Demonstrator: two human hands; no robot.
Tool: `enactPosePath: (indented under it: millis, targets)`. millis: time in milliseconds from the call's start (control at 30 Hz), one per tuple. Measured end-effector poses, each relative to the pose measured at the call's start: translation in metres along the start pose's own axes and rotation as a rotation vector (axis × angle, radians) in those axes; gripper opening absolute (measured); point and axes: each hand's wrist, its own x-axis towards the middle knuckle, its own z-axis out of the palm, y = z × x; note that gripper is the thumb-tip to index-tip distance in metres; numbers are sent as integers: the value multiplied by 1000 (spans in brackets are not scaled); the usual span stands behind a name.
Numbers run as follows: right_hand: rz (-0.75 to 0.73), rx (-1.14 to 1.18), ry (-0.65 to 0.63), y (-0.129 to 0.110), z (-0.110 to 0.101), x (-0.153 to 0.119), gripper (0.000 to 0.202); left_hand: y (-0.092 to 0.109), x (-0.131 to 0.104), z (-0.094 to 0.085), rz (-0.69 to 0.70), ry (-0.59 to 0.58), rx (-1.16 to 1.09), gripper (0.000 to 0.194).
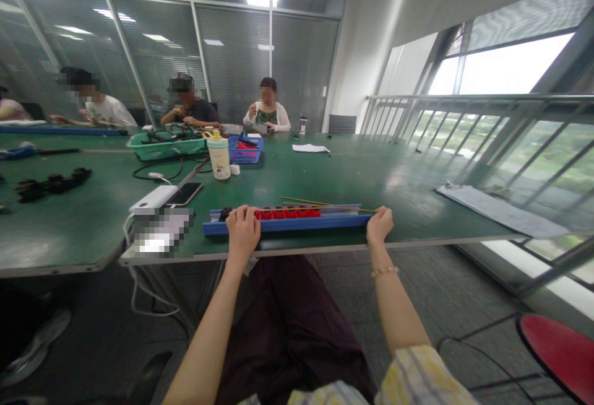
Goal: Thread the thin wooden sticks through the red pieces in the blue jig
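A long blue channel (297,225) lies along the front edge of the green table, with a row of red parts (290,212) inside it and a black part (225,213) near its left end. A thin brass-coloured rod (346,209) runs above the red parts. My right hand (380,224) is closed around the rod's right end, beside the channel's right end. My left hand (244,230) is closed over the left part of the channel, at the rod's other end; its fingertips hide what they pinch. Another thin rod (301,200) rests on the table just behind the channel.
Left of the channel are a white power bank (154,199), a phone (184,194) and cables. Farther back stand a cup (219,157), a green basket (167,147) and a blue basket (245,152). A clipboard (501,210) lies right. Several people sit across the table.
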Motion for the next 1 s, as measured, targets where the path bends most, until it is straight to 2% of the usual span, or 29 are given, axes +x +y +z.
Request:
enactPosePath:
  millis: [367, 533, 700, 1000]
  targets:
    - [-35, 45, 183, 8, 1, 3, 38, 0, 0, 1, -4, 2, -8, 28]
    - [38, 43, 263, 9, 2, 4, 39, -1, 0, 1, -5, 7, -7, 31]
    - [91, 51, 229, 9, 1, 5, 34, -1, -1, 2, 4, -3, 6, 37]
    - [-65, 35, 148, 0, 2, -2, 36, 5, 3, 1, 45, -49, 102, 44]
